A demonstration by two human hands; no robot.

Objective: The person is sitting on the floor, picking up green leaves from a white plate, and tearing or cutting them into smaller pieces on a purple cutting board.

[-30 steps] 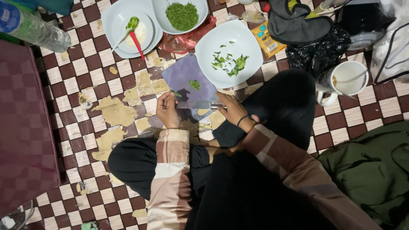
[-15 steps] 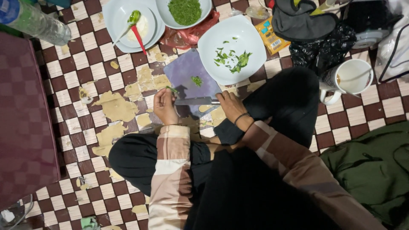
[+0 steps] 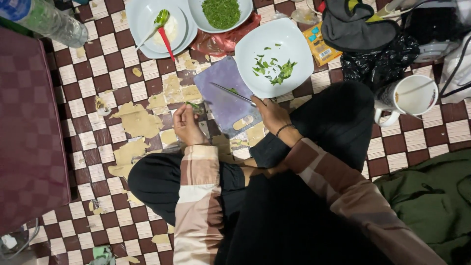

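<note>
Sitting cross-legged on the checkered floor [image 3: 93,142], we worked over a purple cutting board [image 3: 223,93]. Our right hand [image 3: 271,115] was closed around the handle of a knife [image 3: 234,93], its blade lying flat across the board with the tip pointing left. Our left hand [image 3: 186,125] rested at the board's left edge, fingers curled and pinching a small green leaf [image 3: 194,105] against the floor side of the board. A white bowl [image 3: 294,54] with a few torn green leaves sat touching the board's upper right corner. Farther up stood a bowl of chopped greens [image 3: 222,12] and a plate [image 3: 147,19] holding a spoon [image 3: 162,22] with a red handle. A white mug [image 3: 409,98] stood well to the right, a plastic bottle [image 3: 49,22] at upper left.
</note>
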